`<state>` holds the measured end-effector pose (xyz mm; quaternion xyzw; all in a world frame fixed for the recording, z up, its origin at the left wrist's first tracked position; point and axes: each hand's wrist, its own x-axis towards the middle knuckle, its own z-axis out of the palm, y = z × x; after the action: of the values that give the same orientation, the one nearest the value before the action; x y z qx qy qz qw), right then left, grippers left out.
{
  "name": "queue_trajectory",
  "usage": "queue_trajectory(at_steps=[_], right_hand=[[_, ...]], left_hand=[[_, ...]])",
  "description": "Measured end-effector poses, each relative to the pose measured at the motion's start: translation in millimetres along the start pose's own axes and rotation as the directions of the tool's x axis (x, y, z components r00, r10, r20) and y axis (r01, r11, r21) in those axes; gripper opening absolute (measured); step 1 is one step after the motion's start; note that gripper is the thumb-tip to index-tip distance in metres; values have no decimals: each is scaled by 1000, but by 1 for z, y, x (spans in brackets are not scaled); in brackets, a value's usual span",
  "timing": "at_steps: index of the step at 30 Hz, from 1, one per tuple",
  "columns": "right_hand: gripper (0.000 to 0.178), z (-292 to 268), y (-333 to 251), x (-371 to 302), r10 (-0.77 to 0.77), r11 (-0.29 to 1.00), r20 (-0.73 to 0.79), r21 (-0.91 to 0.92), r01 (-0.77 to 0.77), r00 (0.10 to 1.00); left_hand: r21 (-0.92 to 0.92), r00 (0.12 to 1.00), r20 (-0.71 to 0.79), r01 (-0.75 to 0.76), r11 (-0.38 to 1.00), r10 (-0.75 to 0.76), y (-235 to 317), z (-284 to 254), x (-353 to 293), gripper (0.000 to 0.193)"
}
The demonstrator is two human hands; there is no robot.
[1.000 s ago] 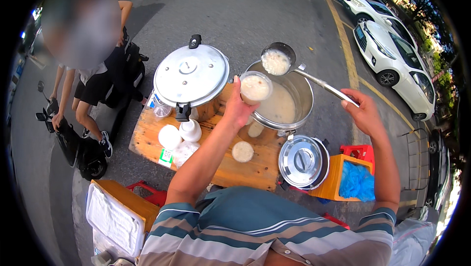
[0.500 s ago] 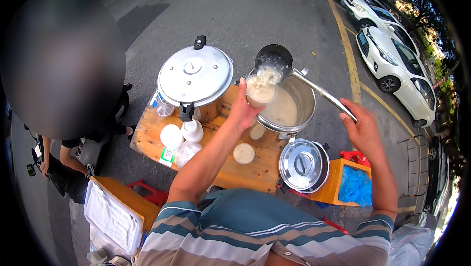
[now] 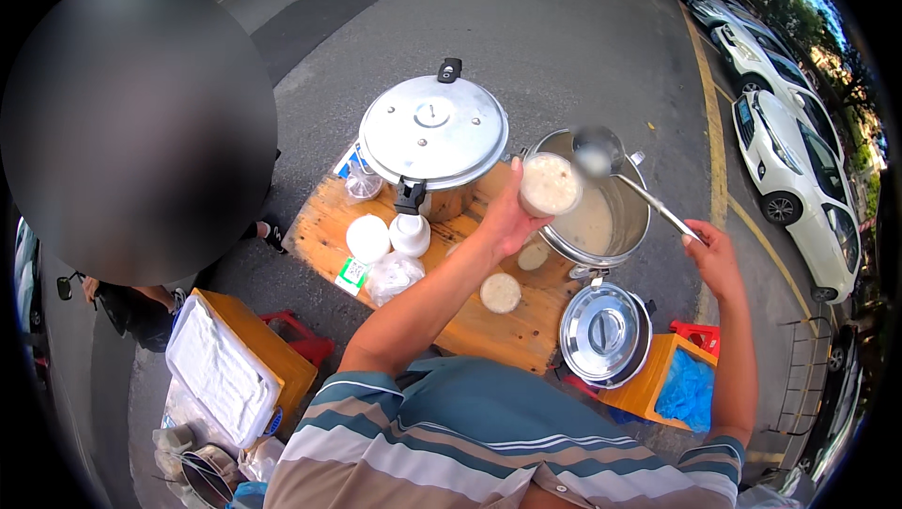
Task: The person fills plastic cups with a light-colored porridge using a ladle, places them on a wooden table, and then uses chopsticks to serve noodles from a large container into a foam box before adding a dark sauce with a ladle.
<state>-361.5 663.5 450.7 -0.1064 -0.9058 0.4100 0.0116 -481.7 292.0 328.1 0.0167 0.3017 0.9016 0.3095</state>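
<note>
Clear plastic, filled close to the brim with pale, lumpy porridge [image 3: 551, 180], makes up the round cup [image 3: 569, 207] held in my left hand [image 3: 510, 220], fingers curled round its side, toward the far right corner of the wooden table [image 3: 489, 340], beside the mouth of the wide steel pot [image 3: 631, 218]. My right hand [image 3: 714, 257] grips the handle end of the long metal ladle [image 3: 599, 154], its bowl over the pot. Best keep the cup level, squeeze lightly, and let drips fall potward.
</note>
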Motion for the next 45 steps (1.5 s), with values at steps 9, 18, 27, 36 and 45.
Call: queue_trajectory(at_steps=[9,18,27,36,45], right_hand=[[26,89,23,37,-115,740,24,-665,102,993],[23,109,42,63,-248,709,282,-599,372,927],[30,135,-3,47,-144,467,350,-800,376,925],[51,258,-130,-9,-398,778,524,-242,580,753],[115,366,-150,-53,-449,544,747,-208,813,491]], left_hand=[[-35,998,21,-52,998,53,1,-40,-54,75],[-152,994,-99,-68,986,54,-24,-98,-105,75],[-108,994,-92,-76,991,67,-31,-126,-149,76],[-104,991,-119,-81,991,69,-30,-143,-174,78],[-162,997,-63,-64,985,55,-58,-180,-192,82]])
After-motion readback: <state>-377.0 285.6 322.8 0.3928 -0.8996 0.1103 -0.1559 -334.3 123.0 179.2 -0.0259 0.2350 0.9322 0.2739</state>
